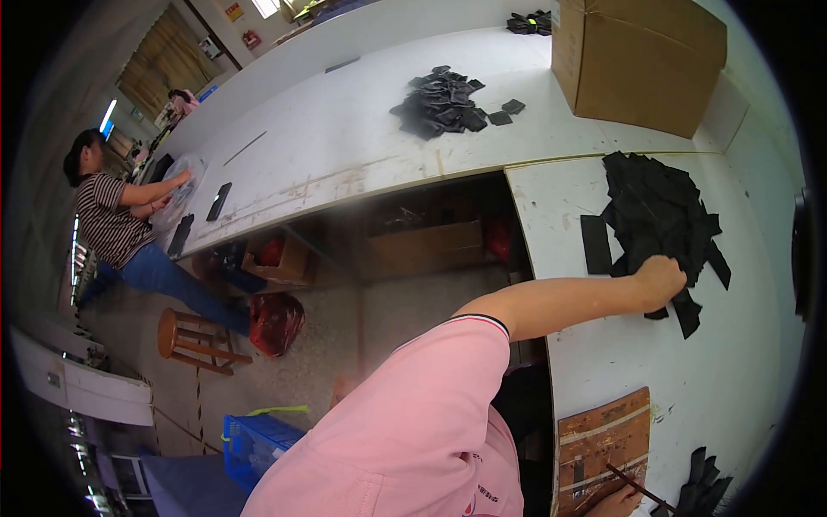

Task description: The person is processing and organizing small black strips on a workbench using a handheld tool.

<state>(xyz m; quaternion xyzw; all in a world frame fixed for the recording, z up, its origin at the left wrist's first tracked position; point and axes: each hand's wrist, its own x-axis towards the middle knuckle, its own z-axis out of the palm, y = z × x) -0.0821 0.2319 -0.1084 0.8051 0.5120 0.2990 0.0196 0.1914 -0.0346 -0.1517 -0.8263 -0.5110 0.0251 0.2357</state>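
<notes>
Patches (441, 105) lie piled at twelve o'clock, perhaps finished. Toward five, the board (607, 431), stick (639, 486) and right hand (616, 502), grip unclear. At three, the left hand (662, 283), clenched, contents hidden, meets the strip heap (650, 202), apparently left to do; fewer strips (702, 493) at four.

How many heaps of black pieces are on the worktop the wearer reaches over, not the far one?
2: a large heap at the left hand, and a small heap right of the brown board. More may be hidden past the dark rim.
</notes>
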